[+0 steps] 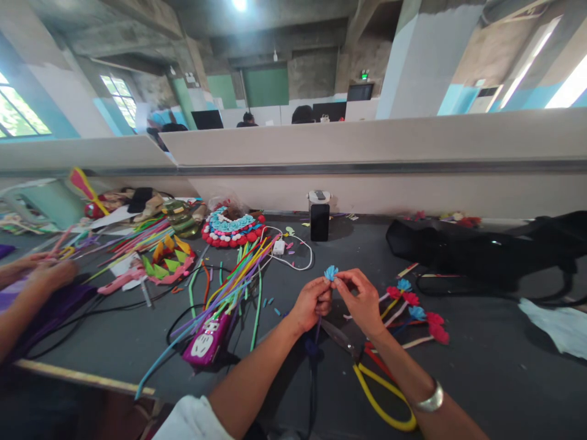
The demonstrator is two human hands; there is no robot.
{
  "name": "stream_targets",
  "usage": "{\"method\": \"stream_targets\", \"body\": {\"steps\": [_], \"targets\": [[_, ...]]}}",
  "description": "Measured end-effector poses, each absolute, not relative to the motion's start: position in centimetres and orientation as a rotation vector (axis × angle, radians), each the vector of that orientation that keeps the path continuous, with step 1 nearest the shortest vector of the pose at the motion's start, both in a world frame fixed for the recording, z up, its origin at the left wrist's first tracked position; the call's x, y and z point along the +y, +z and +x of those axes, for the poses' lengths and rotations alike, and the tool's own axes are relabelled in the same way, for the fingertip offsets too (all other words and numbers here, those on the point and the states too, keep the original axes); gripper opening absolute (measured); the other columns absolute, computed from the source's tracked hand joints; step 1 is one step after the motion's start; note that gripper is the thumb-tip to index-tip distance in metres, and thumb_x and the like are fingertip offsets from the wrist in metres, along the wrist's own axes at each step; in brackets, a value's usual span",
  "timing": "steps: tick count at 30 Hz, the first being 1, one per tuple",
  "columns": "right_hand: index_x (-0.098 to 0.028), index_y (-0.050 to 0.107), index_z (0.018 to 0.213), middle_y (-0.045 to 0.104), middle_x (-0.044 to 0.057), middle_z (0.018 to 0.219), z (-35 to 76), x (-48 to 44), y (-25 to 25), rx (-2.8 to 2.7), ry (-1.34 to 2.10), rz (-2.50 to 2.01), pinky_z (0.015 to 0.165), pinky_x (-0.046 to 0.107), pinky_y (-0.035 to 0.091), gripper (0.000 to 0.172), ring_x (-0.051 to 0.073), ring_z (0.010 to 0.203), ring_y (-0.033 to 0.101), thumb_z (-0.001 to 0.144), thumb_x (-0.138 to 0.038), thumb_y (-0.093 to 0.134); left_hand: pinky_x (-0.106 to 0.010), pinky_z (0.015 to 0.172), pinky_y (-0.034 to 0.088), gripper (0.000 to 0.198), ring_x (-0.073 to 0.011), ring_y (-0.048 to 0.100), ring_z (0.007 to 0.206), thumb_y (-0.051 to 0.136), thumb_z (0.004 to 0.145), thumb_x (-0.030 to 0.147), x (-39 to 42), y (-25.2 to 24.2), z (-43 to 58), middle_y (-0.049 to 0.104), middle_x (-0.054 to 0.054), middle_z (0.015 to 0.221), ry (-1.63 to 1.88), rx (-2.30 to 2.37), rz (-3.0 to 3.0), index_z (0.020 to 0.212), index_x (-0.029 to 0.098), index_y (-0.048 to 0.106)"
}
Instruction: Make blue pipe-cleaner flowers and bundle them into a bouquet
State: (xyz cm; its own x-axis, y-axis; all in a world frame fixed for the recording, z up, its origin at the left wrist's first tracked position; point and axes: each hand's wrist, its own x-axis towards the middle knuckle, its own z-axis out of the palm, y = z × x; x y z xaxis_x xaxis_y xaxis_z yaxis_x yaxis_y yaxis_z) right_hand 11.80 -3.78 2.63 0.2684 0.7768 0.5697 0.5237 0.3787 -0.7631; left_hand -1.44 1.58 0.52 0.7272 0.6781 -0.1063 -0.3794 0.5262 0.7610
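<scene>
You work a blue flower (331, 273), small, ruffled and layered; the scissors (352, 349), grey metal with smooth yellow loops, lie partly covered by your right forearm; crinkled red and blue blooms (409, 298) on thin stems spread beyond it; a glossy purple case (208, 342) with colourful fuzzy sticks (243, 275) sits left; the flower rises between your hands, your curled left hand (312, 304) gripping its base, your right hand's (360, 299) fingertips narrowed against its edge.

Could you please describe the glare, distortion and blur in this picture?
Head view, top: the lamp and left windows glare brightly; head view, upper right: the pillar leans, likely lens distortion; head view, left edge: the co-worker's hand looks smeared; head view, centre: the blue flower looks slightly soft.
</scene>
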Motion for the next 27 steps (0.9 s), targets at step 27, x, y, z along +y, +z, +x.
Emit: {"method": "stream_targets", "body": {"steps": [27], "targets": [[-0.022, 0.064, 0.085, 0.061, 0.003, 0.08, 11.83, -3.83, 2.71, -1.412, 0.223, -1.303, 0.066, 0.029, 0.046, 0.016, 0.016, 0.071, 0.056, 0.09, -0.03, 0.052, -0.016, 0.036, 0.009, 0.035, -0.0004, 0.017, 0.034, 0.067, 0.076, 0.046, 1.13, 1.0, -1.36, 0.029, 0.012, 0.051, 0.67, 0.452, 0.85, 0.083, 0.019, 0.046]]}}
